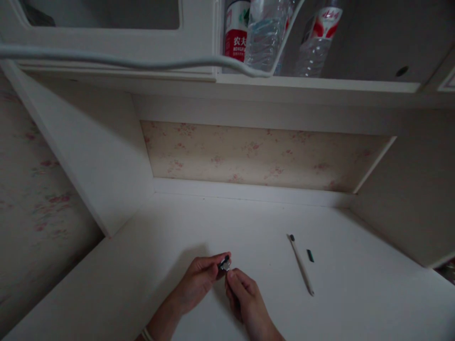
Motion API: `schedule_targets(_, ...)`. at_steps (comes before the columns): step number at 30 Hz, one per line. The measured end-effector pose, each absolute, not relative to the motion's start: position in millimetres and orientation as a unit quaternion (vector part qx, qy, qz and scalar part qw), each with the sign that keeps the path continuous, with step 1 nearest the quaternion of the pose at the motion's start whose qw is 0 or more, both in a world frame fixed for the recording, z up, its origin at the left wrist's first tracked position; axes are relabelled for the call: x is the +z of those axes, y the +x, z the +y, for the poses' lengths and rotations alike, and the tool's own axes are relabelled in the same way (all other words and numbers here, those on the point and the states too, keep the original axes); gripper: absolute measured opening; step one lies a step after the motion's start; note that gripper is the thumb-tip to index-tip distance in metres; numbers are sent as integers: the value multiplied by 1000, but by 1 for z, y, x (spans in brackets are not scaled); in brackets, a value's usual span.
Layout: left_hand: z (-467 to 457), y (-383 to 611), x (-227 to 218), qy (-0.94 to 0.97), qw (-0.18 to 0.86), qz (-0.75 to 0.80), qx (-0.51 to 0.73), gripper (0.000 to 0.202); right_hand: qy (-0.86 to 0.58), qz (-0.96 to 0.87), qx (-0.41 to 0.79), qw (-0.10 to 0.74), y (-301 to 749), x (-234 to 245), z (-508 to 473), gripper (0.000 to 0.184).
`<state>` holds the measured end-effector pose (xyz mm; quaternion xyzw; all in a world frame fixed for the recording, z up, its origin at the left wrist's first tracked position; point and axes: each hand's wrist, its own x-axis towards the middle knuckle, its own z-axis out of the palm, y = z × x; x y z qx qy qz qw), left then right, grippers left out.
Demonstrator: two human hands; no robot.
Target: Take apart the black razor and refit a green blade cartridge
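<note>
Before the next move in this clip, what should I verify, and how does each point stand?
1. Left hand pinches the small dark piece: ok.
2. Right hand has fingertips on the same piece: ok.
3. What the piece is: cannot tell, too small and dim.
4. Pale pen lies flat on the desk, right of both hands, untouched: ok.
5. Dark cap lies beside the pen, apart from it: ok.

Two hands [199, 280] [246, 294], three bottles [236, 35] [265, 35] [318, 40], one pen [301, 266]

left hand [199, 279] and right hand [243, 291] fingertips pinched together, forearms low
</note>
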<state>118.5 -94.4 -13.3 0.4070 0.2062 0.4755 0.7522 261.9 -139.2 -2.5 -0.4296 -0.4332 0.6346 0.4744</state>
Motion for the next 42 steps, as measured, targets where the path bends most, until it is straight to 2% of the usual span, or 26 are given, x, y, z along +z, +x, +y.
schedule_targets(5,-96,120,-11,409,754,202,473,32,-422,-423,630,496,261,-6,-140,52)
schedule_targets(17,-95,115,-16,422,763,187,453,34,-383,-359,724,448,264,7,-140,49)
schedule_targets(21,-97,115,-13,404,775,187,449,33,-390,-367,711,455,262,4,-141,52)
schedule_targets(25,-98,115,-12,408,773,200,442,40,-398,-385,694,461,262,5,-141,54)
schedule_targets(30,-96,113,-15,415,769,204,442,29,-391,-386,714,435,266,9,-141,51)
schedule_targets(37,-94,112,-15,431,767,205,428,35,-362,-362,754,411,269,7,-141,48)
schedule_targets(42,-93,112,-14,421,776,198,427,32,-360,-405,727,423,266,3,-142,49)
